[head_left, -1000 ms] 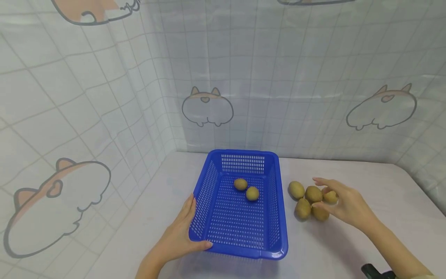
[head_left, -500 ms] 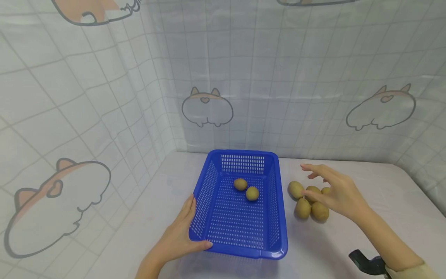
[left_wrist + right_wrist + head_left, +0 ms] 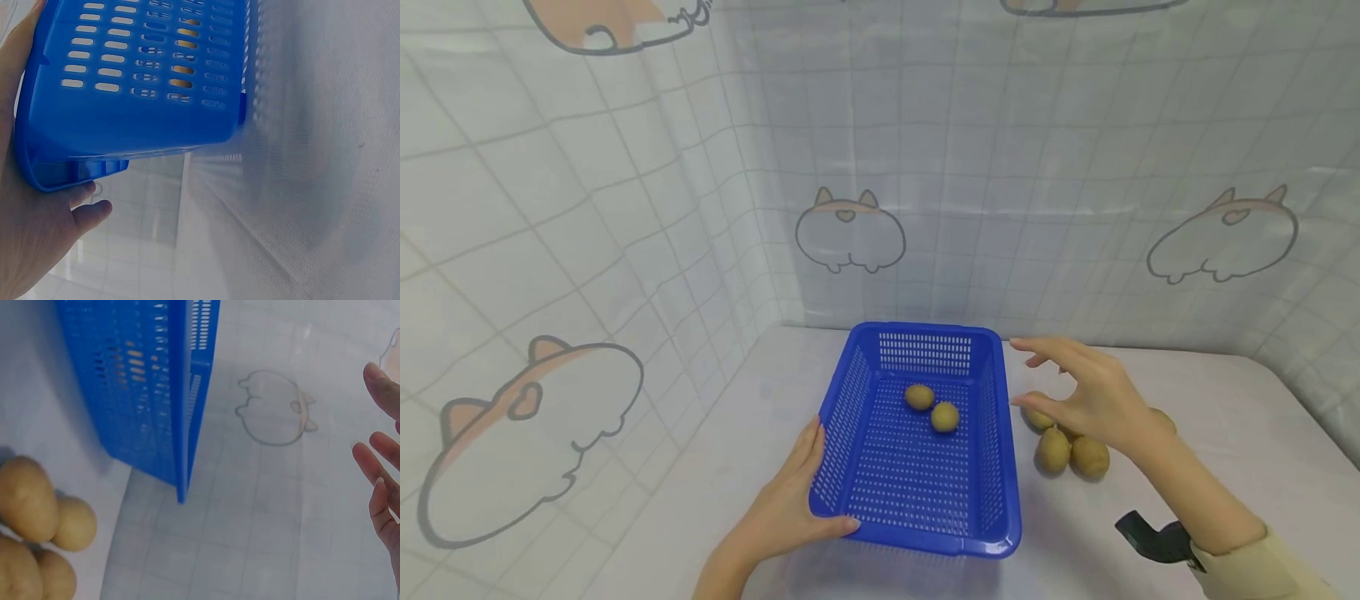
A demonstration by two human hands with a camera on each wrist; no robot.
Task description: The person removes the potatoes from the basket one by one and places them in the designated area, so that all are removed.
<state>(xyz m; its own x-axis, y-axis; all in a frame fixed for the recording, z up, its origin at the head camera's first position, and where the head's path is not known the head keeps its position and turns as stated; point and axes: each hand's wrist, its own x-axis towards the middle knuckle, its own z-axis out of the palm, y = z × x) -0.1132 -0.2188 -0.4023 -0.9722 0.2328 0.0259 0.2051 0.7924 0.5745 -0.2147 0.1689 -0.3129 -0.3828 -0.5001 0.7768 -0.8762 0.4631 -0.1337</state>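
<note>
A blue plastic basket point(image 3: 906, 500) with slotted walls stands on the white tabletop. My left hand point(image 3: 782, 500) holds its near-left corner, thumb over the near rim and fingers along the left side; the left wrist view shows this hand point(image 3: 37, 231) at the rim. Inside lie two yellow-brown, potato-like round pieces, an oval one point(image 3: 919, 397) and a rounder one point(image 3: 945, 417). My right hand point(image 3: 1093, 392) hovers by the basket's right rim, thumb and fingers apart in a C, holding nothing. Below it, similar pieces point(image 3: 1053, 452) lie clustered, partly hidden by the hand.
One more yellow-brown piece point(image 3: 1163, 420) shows just right of my right wrist. A black strap-like device point(image 3: 1153, 537) sits at the right sleeve point(image 3: 1262, 567). A white grid-patterned sheet point(image 3: 1037, 250) with cartoon animals rises behind the table and along its sides.
My right hand has moved left and slightly up from over the cluster toward the basket rim. One loose piece now shows farther right. The left hand and basket stay put.
</note>
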